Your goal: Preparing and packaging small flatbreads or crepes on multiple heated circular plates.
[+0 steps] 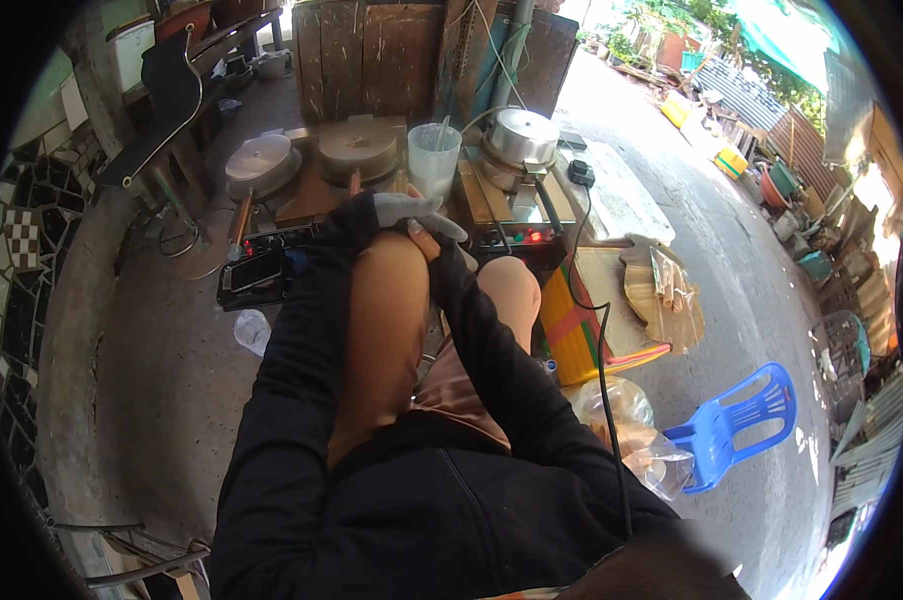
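Note:
My left hand (402, 206), in a grey covering, lies over my raised left knee. My right hand (427, 242) meets it there, its bare fingertips showing against the knee. Both look closed together, and no object shows in them. Just beyond stands a whitish plastic container (435, 165) of pale liquid with a utensil standing in it. To its left are two round lidded metal pans (262, 160) with long handles, on cooking units. A shiny round metal cooker (525, 138) with a dark handle sits to its right, above a panel with lit red lights.
A phone (254, 272) lies on a black box at left, near a crumpled plastic bag (253, 330). At right, rolled pieces lie on brown paper (662, 298) atop a colourful box (587, 335). A black cable (604, 370) runs past my right arm. Beyond stands a blue plastic chair (734, 425).

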A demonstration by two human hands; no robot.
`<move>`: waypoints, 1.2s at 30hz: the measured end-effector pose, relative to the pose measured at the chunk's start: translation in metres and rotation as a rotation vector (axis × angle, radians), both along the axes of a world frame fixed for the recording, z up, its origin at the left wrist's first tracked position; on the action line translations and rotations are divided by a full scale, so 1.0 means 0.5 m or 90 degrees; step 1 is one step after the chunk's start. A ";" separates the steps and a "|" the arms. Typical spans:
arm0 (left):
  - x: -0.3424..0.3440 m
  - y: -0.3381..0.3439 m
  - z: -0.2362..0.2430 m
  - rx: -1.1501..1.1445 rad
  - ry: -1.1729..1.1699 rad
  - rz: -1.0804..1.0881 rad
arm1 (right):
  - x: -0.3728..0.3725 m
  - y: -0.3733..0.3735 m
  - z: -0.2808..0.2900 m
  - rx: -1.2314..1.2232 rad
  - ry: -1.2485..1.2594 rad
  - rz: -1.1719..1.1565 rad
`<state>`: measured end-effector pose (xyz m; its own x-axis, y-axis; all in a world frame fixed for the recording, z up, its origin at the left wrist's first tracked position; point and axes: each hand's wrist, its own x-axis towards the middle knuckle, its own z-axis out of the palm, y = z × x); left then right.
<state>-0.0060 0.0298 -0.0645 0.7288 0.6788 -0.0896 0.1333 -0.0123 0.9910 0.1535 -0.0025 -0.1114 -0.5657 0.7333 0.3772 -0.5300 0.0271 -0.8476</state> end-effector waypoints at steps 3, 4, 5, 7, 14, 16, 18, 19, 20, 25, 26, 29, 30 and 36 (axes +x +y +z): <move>0.010 0.008 0.002 0.002 -0.001 0.005 | -0.001 0.002 -0.004 0.002 -0.005 -0.006; -0.001 0.002 0.002 0.003 -0.002 0.007 | -0.001 0.001 -0.004 0.002 -0.005 -0.006; 0.009 0.010 0.003 0.004 -0.002 0.009 | 0.000 0.000 -0.003 -0.008 -0.005 0.000; 0.000 0.002 0.000 0.005 -0.003 0.012 | 0.002 -0.002 -0.003 -0.029 -0.005 0.011; 0.004 0.005 -0.002 0.009 -0.007 0.024 | 0.004 -0.004 0.002 -0.018 -0.013 0.004; -0.005 -0.003 -0.005 0.010 -0.008 0.026 | 0.003 -0.004 0.003 -0.016 0.000 0.008; -0.006 -0.006 -0.008 0.011 -0.009 0.028 | 0.002 -0.004 0.004 -0.014 0.013 0.013; -0.006 -0.005 -0.007 0.012 -0.009 0.030 | 0.000 -0.004 0.003 -0.014 0.013 0.013; -0.005 -0.003 -0.006 0.012 -0.009 0.032 | -0.002 -0.004 0.003 -0.014 0.019 0.014; -0.004 -0.005 -0.006 0.016 -0.011 0.040 | -0.004 -0.004 0.002 -0.015 0.035 0.019; 0.003 0.003 -0.003 0.017 -0.011 0.041 | -0.003 -0.003 0.002 -0.017 0.031 0.020; -0.003 -0.007 -0.006 0.020 -0.012 0.046 | 0.000 -0.004 0.003 -0.020 0.024 0.023; -0.002 -0.005 -0.004 0.020 -0.012 0.048 | 0.001 -0.006 0.005 -0.020 0.022 0.022; -0.005 -0.010 -0.005 0.025 -0.014 0.058 | 0.002 -0.012 0.013 -0.021 0.017 0.018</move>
<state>-0.0087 0.0247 -0.0669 0.6657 0.7447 -0.0468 0.1143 -0.0399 0.9926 0.1546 -0.0087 -0.1049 -0.5758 0.7299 0.3684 -0.5530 -0.0157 -0.8330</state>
